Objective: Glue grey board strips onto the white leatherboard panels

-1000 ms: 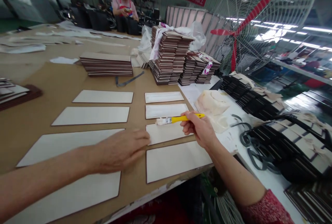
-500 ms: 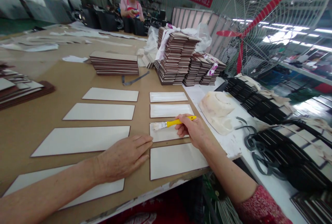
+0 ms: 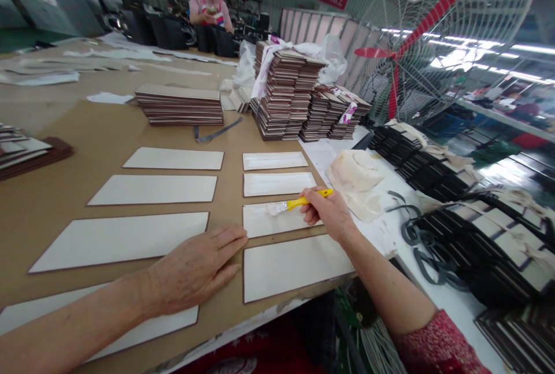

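Note:
My right hand (image 3: 327,212) is closed round the yellow handle of a flat paintbrush (image 3: 299,203). Its pale bristles rest on a white rectangular panel (image 3: 264,226), third from the back in the right-hand row. My left hand (image 3: 199,264) lies flat, fingers stretched out, with its fingertips at the left edge of that same panel. Just nearer to me is another white panel (image 3: 290,267). Two panels farther back, one of them this panel (image 3: 280,184), show whitish streaks. Beneath my left forearm a larger panel (image 3: 173,322) is partly covered.
More white panels (image 3: 125,238) lie in a row on the left of the brown table. Behind them stand a low stack of panels (image 3: 180,109) and a taller stack (image 3: 288,93). A crumpled cream cloth-like piece (image 3: 355,180) lies right, near black bundles (image 3: 468,247) and a large fan (image 3: 394,56).
The brush in my right hand has moved rightward along the panel, away from its left end. My left hand stays at the panel's edge. The whole view has shifted slightly.

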The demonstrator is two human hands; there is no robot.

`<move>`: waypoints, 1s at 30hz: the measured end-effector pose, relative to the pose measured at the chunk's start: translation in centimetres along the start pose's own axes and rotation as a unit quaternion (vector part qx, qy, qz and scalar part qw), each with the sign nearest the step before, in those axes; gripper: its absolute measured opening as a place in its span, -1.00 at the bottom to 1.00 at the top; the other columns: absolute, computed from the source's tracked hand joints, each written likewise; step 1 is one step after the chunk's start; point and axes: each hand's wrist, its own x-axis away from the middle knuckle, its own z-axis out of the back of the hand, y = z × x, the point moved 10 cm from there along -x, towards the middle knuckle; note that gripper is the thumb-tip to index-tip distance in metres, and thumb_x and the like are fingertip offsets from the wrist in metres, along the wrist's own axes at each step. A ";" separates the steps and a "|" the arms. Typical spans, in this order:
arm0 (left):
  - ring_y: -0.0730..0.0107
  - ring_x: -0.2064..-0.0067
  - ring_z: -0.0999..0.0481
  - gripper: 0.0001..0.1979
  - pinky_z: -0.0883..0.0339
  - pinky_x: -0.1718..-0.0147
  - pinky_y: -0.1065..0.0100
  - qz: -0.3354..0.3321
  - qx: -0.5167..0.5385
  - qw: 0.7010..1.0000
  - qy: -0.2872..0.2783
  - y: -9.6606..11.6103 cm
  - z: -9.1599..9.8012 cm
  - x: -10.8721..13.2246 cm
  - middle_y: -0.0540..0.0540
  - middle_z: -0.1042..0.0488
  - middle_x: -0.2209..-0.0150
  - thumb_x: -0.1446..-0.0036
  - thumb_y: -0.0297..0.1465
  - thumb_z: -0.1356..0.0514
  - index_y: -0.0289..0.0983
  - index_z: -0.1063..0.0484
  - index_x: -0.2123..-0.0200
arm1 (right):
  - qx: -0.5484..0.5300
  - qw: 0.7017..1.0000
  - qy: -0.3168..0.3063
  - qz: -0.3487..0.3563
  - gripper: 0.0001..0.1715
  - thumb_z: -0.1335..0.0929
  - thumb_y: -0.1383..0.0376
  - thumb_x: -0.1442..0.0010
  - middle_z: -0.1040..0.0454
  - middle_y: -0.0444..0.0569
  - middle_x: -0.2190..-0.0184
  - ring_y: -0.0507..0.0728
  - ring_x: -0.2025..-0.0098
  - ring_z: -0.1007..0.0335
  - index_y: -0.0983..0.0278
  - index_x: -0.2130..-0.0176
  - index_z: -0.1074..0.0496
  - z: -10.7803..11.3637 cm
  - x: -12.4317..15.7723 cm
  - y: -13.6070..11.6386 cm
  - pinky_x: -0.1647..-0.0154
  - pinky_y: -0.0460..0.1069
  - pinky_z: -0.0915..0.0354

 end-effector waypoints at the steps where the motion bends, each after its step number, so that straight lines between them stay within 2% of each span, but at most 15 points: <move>1: 0.11 -0.21 -0.45 -0.57 -0.37 -0.23 0.13 0.003 0.000 1.000 0.001 -0.1 0.0 0.0 -0.24 -0.42 -0.24 -0.38 -0.33 -0.09 -0.30 -0.35 -0.26 | 0.005 1.000 0.009 0.001 -0.73 -0.41 0.13 -0.17 -0.52 -0.12 0.59 -0.02 0.68 -0.37 0.32 0.32 -0.52 0.8 0.0 0.0 0.70 -0.17 -0.33; 9: 0.15 -0.21 -0.46 -0.53 -0.35 -0.24 0.20 0.015 -0.003 1.000 0.013 -0.8 -0.8 0.6 -0.15 -0.41 -0.26 -0.37 -0.27 -0.13 -0.19 -0.32 -0.30 | 0.039 0.997 0.072 0.006 -0.76 -0.42 0.16 -0.13 -0.51 -0.12 0.61 -0.01 0.68 -0.37 0.32 0.36 -0.50 6.7 0.5 0.0 0.70 -0.16 -0.33; 18: 0.14 -0.20 -0.47 -0.54 -0.37 -0.22 0.17 0.002 -0.027 1.000 0.009 -0.5 -0.6 0.6 -0.14 -0.42 -0.25 -0.37 -0.24 -0.10 -0.21 -0.35 -0.28 | 0.063 0.988 0.139 0.009 -0.79 -0.41 0.19 -0.10 -0.51 -0.11 0.61 -0.02 0.68 -0.35 0.32 0.38 -0.50 11.5 1.2 0.1 0.71 -0.17 -0.31; 26: 0.13 -0.20 -0.47 -0.56 -0.36 -0.23 0.17 0.021 -0.002 1.000 0.009 -0.8 -0.7 0.6 -0.16 -0.43 -0.25 -0.36 -0.27 -0.13 -0.20 -0.37 -0.26 | 0.066 0.980 0.184 0.026 -0.76 -0.43 0.18 -0.10 -0.53 -0.09 0.59 0.00 0.66 -0.38 0.33 0.34 -0.52 13.8 2.0 -0.1 0.69 -0.16 -0.33; 30: 0.16 -0.23 -0.44 -0.55 -0.35 -0.25 0.18 0.029 0.020 0.999 -0.007 -0.9 -0.6 0.4 -0.16 -0.38 -0.28 -0.38 -0.26 -0.11 -0.19 -0.33 -0.29 | 0.028 0.981 0.189 0.046 -0.70 -0.44 0.12 -0.11 -0.54 -0.10 0.56 -0.01 0.64 -0.38 0.31 0.28 -0.53 12.5 3.1 -1.1 0.64 -0.15 -0.37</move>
